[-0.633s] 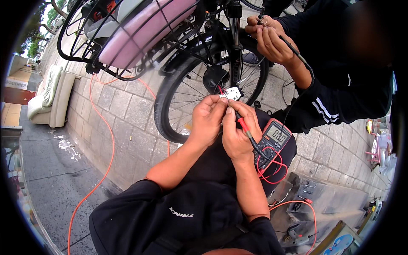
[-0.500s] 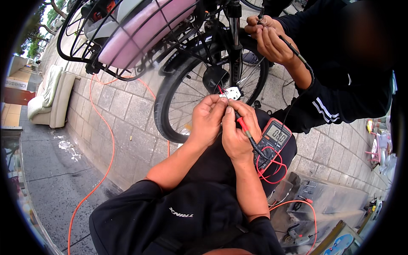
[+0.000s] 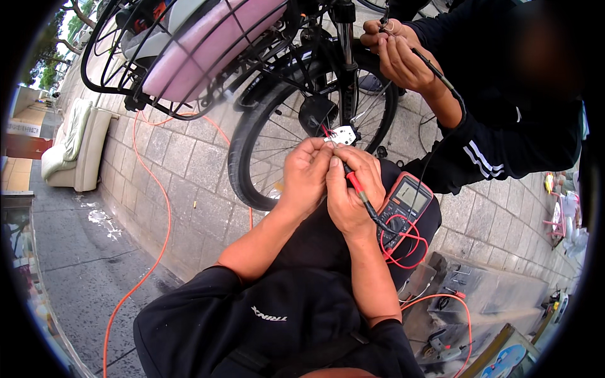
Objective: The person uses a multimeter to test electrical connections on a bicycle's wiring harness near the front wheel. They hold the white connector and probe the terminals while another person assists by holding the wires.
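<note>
My left hand [image 3: 304, 175] is closed in a pinch at the lower left edge of a small white plate-like part [image 3: 342, 135] with dark holes and thin red wires. My right hand [image 3: 354, 192] grips a red and black multimeter probe [image 3: 355, 183], its tip end close to my left fingertips; the tip itself is hidden. A multimeter [image 3: 405, 208] with a red rim rests on my thigh beside my right wrist, its red lead [image 3: 418, 247] looped over it. Just beyond the white part are the bicycle's dark hub [image 3: 315, 114] and front wheel [image 3: 236, 160].
A black wire basket [image 3: 208, 97] with a pink item [image 3: 201, 57] overhangs the wheel. At the right, another person's hands [image 3: 403, 60] hold a thin dark cable. An orange cord [image 3: 165, 220] crosses the paving. Tools lie on a grey sheet [image 3: 485, 290]; a cream armchair [image 3: 79, 148] stands left.
Both hands stay together at the white part, with only a slight shift of the fingers and probe. The clear digits on the multimeter's display have become illegible.
</note>
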A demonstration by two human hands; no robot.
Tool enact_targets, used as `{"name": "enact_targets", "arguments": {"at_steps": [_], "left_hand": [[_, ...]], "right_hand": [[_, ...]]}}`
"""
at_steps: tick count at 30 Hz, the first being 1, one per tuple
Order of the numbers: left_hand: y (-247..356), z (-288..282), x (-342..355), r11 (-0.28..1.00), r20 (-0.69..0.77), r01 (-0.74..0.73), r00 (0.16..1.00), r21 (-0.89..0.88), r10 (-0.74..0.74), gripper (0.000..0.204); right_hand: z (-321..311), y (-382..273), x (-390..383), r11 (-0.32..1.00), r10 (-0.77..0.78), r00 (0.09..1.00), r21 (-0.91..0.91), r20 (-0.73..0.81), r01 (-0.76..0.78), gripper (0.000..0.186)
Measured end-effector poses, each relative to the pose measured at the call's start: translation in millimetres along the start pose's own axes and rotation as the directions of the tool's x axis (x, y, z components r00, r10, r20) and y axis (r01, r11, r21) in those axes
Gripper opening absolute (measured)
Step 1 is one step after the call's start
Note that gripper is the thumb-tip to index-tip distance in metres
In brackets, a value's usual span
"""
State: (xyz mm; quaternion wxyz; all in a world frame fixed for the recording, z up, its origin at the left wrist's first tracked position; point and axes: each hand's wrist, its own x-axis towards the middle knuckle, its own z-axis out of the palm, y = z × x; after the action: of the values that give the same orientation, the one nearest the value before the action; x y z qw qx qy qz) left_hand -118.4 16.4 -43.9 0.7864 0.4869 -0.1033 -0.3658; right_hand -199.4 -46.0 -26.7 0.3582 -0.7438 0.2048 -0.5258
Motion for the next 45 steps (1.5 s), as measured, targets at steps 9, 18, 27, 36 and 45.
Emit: {"name": "enact_targets", "arguments": {"at_steps": [9, 18, 27, 36, 45], "left_hand": [[0.7, 0.5, 0.0, 0.999, 0.02, -0.008, 1.0, -0.036, 0.009, 0.011], [1.6, 3.2, 1.9, 1.0, 0.014, 0.007, 1.0, -0.022, -0.006, 0.012], [2.6, 3.6, 1.0, 1.0, 0.011, -0.008, 1.0, 0.022, 0.007, 0.012], [2.5, 3.8, 0.7, 1.0, 0.018, -0.008, 1.0, 0.009, 0.008, 0.011], [0.5, 2.7, 2.1, 1.0, 0.011, -0.018, 1.0, 0.007, 0.018, 0.011]], "right_hand": [[1.6, 1.7, -1.3, 1.0, -0.01, 1.0, 0.02, -0.011, 0.011, 0.017], [-0.4, -0.7, -3.2, 0.999, 0.037, 0.998, 0.035, -0.043, -0.036, 0.017], [-0.6, -3.0, -3.9, 0.994, 0.1, 0.994, 0.046, -0.044, -0.098, 0.019], [-0.1, -2.5, -2.9, 0.994, 0.097, 0.995, 0.044, -0.033, -0.095, 0.019], [-0.2, -0.5, -2.4, 0.996, 0.07, 0.997, 0.055, -0.039, -0.068, 0.019]]}}
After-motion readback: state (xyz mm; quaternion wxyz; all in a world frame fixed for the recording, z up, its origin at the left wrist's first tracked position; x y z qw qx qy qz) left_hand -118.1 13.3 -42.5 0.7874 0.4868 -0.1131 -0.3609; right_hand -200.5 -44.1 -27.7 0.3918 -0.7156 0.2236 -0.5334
